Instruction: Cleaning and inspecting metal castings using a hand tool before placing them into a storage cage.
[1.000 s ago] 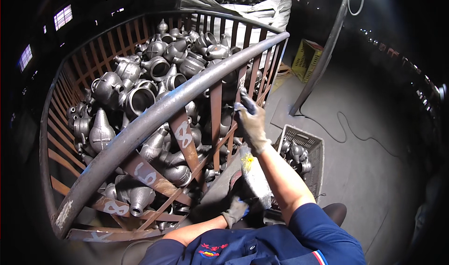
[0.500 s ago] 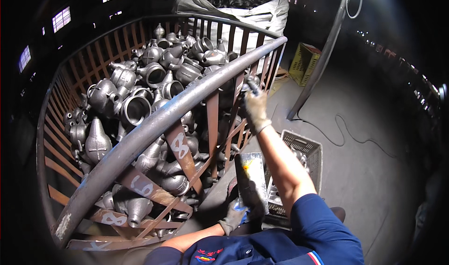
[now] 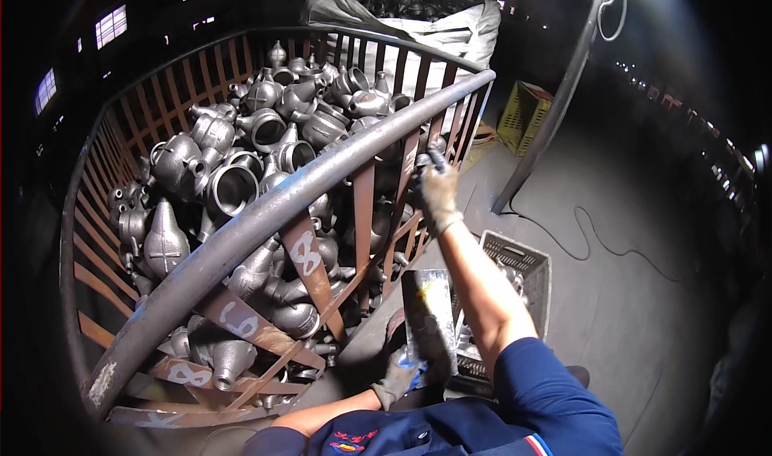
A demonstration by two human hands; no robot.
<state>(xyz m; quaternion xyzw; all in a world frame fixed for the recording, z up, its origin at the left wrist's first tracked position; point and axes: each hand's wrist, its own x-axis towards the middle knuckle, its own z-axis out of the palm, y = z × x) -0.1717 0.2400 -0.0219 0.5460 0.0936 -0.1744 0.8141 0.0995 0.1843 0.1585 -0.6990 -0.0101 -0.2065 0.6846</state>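
My right hand [image 3: 439,192], in a pale work glove with dark fingertips, reaches forward beside the cage's right corner. Its fingers curl together around something small and grey that I cannot make out. My left hand [image 3: 394,380], in a grey glove, is low in front of me, closed at the lower left edge of a scuffed metal block [image 3: 429,327] with a yellow mark. Blue shows at its fingers, and what they grip is hidden. Left of both hands, a barred metal cage [image 3: 265,215] holds a heap of grey metal castings [image 3: 167,239], rounded with open necks.
Under my right forearm stands a grey plastic crate [image 3: 535,283] with metal parts inside. A yellow crate [image 3: 524,118] sits beyond, next to a slanted pole [image 3: 555,102]. A thin cable [image 3: 583,247] winds over the floor. Behind the cage is a large white sack [image 3: 458,34].
My right hand has dropped slightly, and its fingers have changed angle. The left hand stays beside the metal block. The whole view has shifted a little.
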